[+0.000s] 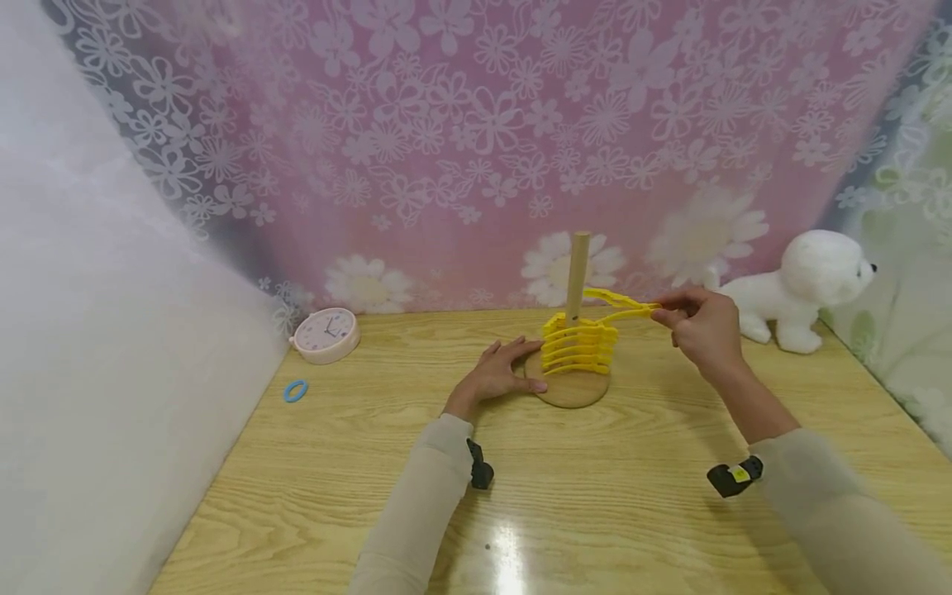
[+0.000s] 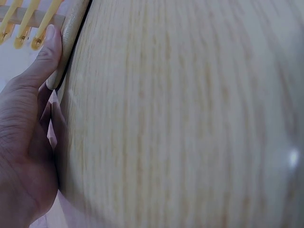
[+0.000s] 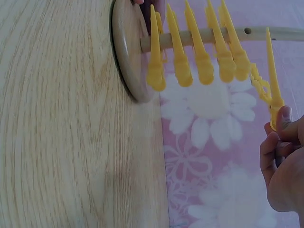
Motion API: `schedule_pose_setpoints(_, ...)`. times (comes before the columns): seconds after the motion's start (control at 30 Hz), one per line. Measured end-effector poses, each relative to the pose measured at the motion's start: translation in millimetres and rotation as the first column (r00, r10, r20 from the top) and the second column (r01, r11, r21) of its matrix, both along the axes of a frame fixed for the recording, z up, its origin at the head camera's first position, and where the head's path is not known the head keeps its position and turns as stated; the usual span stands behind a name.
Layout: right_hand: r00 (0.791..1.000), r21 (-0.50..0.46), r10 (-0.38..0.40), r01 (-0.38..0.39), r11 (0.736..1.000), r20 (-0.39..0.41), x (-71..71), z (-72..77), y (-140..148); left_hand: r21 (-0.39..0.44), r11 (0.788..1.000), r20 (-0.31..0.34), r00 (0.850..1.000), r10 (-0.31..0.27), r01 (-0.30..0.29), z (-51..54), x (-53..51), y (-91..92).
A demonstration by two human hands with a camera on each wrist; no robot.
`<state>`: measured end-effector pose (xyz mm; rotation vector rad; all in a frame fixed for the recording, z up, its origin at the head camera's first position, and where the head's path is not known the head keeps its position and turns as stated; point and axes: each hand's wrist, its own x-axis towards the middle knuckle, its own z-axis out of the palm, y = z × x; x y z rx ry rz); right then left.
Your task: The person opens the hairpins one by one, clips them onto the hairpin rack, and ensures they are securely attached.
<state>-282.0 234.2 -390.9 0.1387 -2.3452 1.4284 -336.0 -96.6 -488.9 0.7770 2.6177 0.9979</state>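
Observation:
A round wooden base [image 1: 573,395] carries an upright wooden rod [image 1: 578,273]. Several yellow plastic clip-like pieces [image 1: 580,351] are stacked around the rod's lower part. My left hand [image 1: 496,376] holds the base at its left rim; its thumb [image 2: 43,59] lies over the edge, in the left wrist view. To the right of the rod, my right hand [image 1: 702,326] pinches the joined end of another yellow clip [image 1: 628,312] between thumb and fingers. That clip's two arms spread toward the rod, above the stack. Whether it touches the top piece, I cannot tell.
A pale pink round clock [image 1: 326,335] stands at the table's back left, with a blue ring [image 1: 295,391] in front of it. The white toy dog [image 1: 806,289] stands at the back right. Behind the wooden table [image 1: 595,504] hangs a pink flowered curtain [image 1: 461,165].

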Motion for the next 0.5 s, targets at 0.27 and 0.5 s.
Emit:
schedule_pose_setpoints(0.27, 1.000, 0.036, 0.009, -0.009, 0.999, -0.006, -5.6, -2.7, -25.4, 0.009, 1.000, 0.011, 1.000, 0.003, -0.003, 1.1, 0.8, 0.0)
schedule_pose_setpoints(0.5, 0.999, 0.042, 0.045, -0.045, 0.998, 0.000, -10.2, -4.5, -37.9, 0.014, 1.000, 0.010, 1.000, -0.002, 0.002, 0.8, 0.2, -0.3)
